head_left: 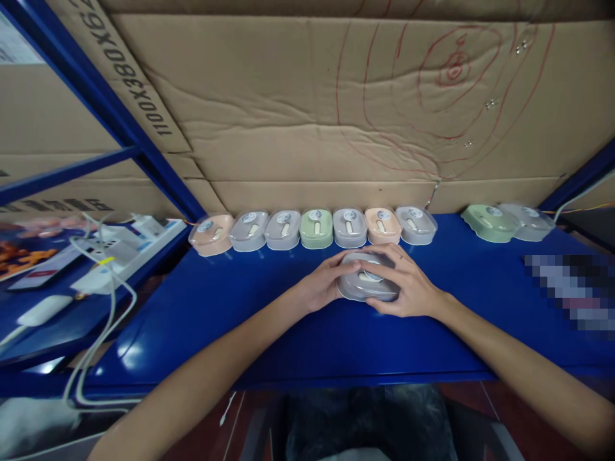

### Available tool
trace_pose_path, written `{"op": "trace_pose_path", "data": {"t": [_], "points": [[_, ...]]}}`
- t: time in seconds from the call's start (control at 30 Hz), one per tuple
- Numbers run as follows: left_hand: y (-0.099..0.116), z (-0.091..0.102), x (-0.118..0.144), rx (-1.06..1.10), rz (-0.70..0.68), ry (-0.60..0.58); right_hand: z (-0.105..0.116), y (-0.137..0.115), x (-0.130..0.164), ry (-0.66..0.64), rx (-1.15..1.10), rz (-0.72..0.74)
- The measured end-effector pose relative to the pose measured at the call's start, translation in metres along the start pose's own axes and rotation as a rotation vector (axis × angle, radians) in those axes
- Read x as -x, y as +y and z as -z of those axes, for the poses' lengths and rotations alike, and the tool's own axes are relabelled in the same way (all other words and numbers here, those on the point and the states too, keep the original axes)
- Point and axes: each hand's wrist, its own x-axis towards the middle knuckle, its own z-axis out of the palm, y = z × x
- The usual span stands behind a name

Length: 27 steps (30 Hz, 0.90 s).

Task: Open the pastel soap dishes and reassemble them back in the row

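Both my hands hold one grey mouse in a clear plastic case (368, 285) on the blue shelf (269, 320). My left hand (323, 282) grips its left side and my right hand (408, 282) wraps its right side and top. Behind it stands a row of several cased mice along the cardboard wall: peach (211, 234), grey (248, 229), green (316, 227), peach (382, 224) and others. Two more, a green one (487, 222) and a grey one (528, 221), lie apart at the far right.
A cardboard sheet (307, 115) with red scribbles backs the shelf. At left, past a blue frame post (144, 153), lie a white power strip (125, 253) with cables and a white adapter (43, 310). A blurred patch (571, 288) sits at right.
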Motion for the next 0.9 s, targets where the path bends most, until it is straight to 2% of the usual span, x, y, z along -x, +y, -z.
{"op": "trace_pose_path", "data": {"t": [0.13,0.33,0.47,0.6,0.77,0.9], "points": [[0.003,0.001,0.001,-0.006,0.005,0.036,0.002,0.000,0.001,0.022,-0.132,-0.130],[0.009,0.004,0.001,-0.010,-0.042,0.097,-0.002,0.008,0.003,0.222,-0.352,-0.418],[0.010,0.004,0.003,-0.035,-0.083,0.081,-0.003,0.010,0.003,0.223,-0.488,-0.536],[0.010,0.005,0.002,-0.047,-0.073,0.086,0.002,0.009,0.004,0.146,-0.372,-0.459],[0.008,0.007,0.001,-0.031,-0.069,0.108,0.008,0.007,0.008,-0.002,-0.240,-0.250],[0.006,0.011,0.001,0.026,-0.036,0.173,0.005,0.004,0.010,-0.073,-0.178,-0.239]]}}
